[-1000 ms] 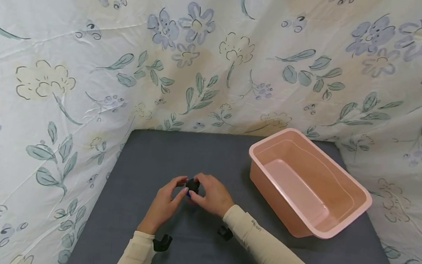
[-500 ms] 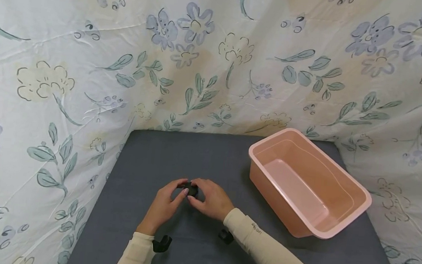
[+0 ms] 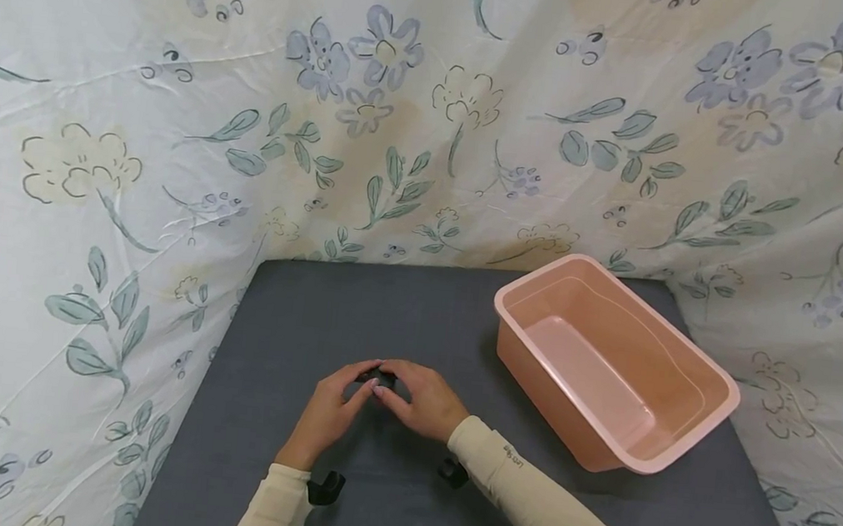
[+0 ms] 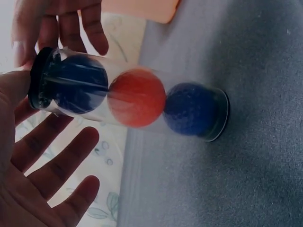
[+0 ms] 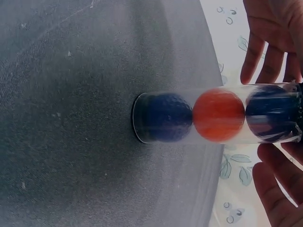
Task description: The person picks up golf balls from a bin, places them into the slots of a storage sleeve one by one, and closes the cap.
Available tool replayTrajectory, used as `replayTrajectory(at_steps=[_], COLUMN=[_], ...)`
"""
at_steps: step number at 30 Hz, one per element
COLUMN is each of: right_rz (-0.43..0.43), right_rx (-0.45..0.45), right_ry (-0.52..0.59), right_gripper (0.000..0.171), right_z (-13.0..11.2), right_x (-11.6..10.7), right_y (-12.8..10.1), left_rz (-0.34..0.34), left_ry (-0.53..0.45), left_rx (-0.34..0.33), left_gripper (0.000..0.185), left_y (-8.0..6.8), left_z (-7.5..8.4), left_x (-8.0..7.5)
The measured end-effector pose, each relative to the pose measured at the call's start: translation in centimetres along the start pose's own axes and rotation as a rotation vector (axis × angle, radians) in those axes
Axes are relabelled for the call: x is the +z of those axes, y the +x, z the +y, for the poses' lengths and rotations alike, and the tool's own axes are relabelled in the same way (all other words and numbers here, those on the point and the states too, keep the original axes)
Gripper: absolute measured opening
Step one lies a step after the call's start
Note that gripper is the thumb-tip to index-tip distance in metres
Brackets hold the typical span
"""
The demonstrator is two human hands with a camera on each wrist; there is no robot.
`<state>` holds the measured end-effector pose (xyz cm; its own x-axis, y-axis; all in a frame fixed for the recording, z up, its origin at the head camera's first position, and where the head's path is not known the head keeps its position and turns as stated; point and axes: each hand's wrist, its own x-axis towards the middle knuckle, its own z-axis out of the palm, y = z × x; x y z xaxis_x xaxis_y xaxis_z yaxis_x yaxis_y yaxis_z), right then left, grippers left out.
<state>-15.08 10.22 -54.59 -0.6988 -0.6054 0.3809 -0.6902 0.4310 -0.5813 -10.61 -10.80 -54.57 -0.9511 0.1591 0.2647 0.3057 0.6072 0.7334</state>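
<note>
A clear tube (image 4: 137, 99) with black end caps stands upright on the grey table (image 3: 417, 313). It holds a blue ball (image 5: 165, 117) at the base, an orange ball (image 5: 218, 115) in the middle and another blue ball (image 5: 271, 116) at the top. Both hands meet at its top cap (image 3: 379, 374). My left hand (image 3: 358, 384) has straight, spread fingers (image 4: 57, 161), with its thumb against the cap's side. My right hand (image 3: 397, 388) hovers over the cap from the other side; its fingers (image 4: 71, 28) do not visibly clasp the tube.
An empty pink plastic tub (image 3: 611, 371) sits at the right of the table. Floral sheets (image 3: 175, 150) hang behind and along both sides. Small black mounts (image 3: 327, 486) sit on both wrists.
Both hands and the tube's cap have sunk a little, and the tube's base now rests on the table. The fingers have loosened around the cap.
</note>
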Motion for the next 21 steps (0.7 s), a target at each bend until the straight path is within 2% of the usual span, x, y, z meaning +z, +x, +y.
replayTrajectory(at_steps=[8, 12, 21], right_rz=[0.072, 0.088, 0.117], right_rx=[0.008, 0.009, 0.005], right_ry=[0.115, 0.198, 0.205], right_gripper=[0.039, 0.039, 0.038], right_z=[0.5, 0.8, 0.4], right_x=[0.7, 0.9, 1.3], right_y=[-0.8, -1.0, -1.2], left_rz=[0.007, 0.002, -0.012], left_ry=[0.033, 0.066, 0.158], left_rx=[0.032, 0.016, -0.01], left_gripper=[0.038, 0.037, 0.038], left_y=[0.0, 0.1, -0.3], left_z=[0.0, 0.2, 0.9], left_x=[0.1, 0.1, -0.1])
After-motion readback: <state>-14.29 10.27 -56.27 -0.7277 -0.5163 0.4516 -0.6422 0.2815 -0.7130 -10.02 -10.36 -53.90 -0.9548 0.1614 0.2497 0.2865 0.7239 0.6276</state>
